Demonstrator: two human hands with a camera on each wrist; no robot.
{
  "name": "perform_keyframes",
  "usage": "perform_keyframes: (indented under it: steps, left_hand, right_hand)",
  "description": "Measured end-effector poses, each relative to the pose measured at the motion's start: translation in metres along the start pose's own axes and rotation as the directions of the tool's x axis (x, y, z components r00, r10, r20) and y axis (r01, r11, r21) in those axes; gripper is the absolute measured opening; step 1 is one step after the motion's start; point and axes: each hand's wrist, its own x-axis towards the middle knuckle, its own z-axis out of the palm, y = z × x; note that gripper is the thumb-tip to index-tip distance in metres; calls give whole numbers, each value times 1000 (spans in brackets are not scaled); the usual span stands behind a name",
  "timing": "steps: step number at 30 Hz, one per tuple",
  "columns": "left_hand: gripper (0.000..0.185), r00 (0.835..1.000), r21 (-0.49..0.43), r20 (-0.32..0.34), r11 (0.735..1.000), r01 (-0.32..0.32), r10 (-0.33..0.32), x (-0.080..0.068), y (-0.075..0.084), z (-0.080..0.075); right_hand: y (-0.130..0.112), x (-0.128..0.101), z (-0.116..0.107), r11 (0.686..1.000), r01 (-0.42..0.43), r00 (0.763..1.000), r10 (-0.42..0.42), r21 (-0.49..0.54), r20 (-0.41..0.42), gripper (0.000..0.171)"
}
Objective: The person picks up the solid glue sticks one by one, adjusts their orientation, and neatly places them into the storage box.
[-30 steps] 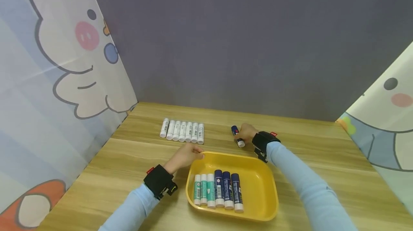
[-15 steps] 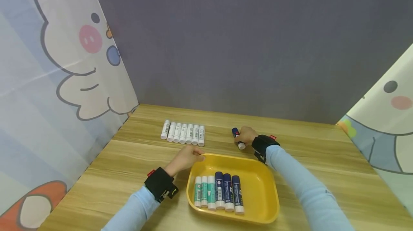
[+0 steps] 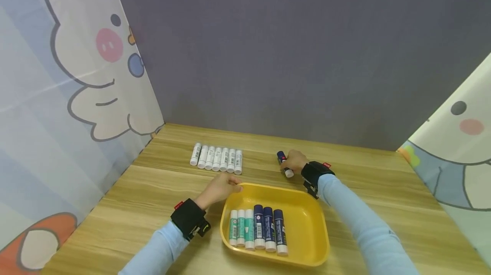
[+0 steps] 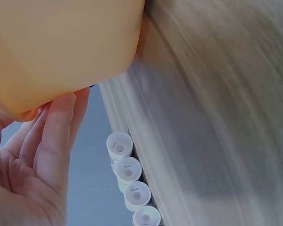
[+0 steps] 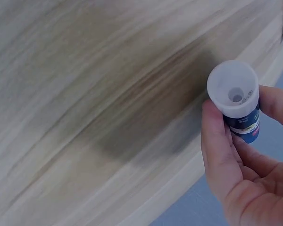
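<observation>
A: How far along is the sorting?

B: Partway, by the look of it. Three green glue sticks point(image 3: 241, 228) and three dark blue glue sticks point(image 3: 270, 229) lie side by side in a yellow tray point(image 3: 308, 228), while seven white sticks point(image 3: 217, 158) form a row toward the far left corner of the counter point(image 3: 153, 206). One more blue stick point(image 3: 281, 156) is outside the tray, apparently the piece left to settle.

A: Where is it, and who has it?

B: Near the counter's far edge, right of the middle, grasped between the thumb and fingers of the right hand point(image 3: 296, 160). The left hand point(image 3: 219, 187) grips the tray's rim at its far left corner.

A: And its looks?

B: Navy, with a touch of red on the label and a white, hollowed base turned toward the person. Small print is unreadable; whether it touches the counter, I cannot tell.
</observation>
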Motion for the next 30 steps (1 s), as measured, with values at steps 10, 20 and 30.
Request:
perform_keyframes:
  steps: [10, 20, 30]
  left_hand:
    - [17, 1000, 5, -9, 1000, 5, -5, 1, -1, 1]
    - [16, 1000, 15, -22, 1000, 11, -11, 4, 1, -3]
    - [16, 999, 10, -12, 999, 31, -31, 2, 0, -2]
  right_hand:
    - [3, -10, -19, 998, 52, 999, -53, -44, -1, 24]
    - [-3, -28, -44, 998, 8, 1000, -10, 65, 22, 27]
    - [-2, -61, -54, 968, -42, 996, 22, 248, 82, 38]
